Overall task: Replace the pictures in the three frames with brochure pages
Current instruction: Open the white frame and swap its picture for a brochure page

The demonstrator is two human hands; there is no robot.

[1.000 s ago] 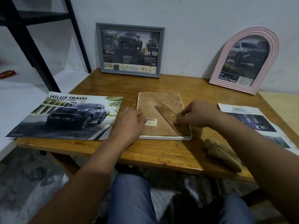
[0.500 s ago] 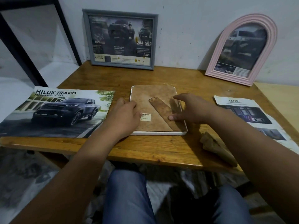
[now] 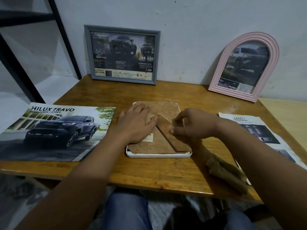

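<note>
Wooden table point(image 3: 166, 173) carries brochure point(image 3: 54, 131), face-down white frame point(image 3: 157, 154), brown cloth point(image 3: 226, 173)

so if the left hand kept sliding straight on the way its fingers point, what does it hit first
Most likely the fold-out stand on the face-down frame: the left hand lies flat on the backing, fingertips at the stand's top end. The right hand comes next.

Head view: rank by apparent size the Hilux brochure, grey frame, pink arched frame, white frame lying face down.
1. Hilux brochure, nearer the camera.
2. Grey frame.
3. Pink arched frame and white face-down frame: look alike, hands cover part of the white one, so unranked.
</note>
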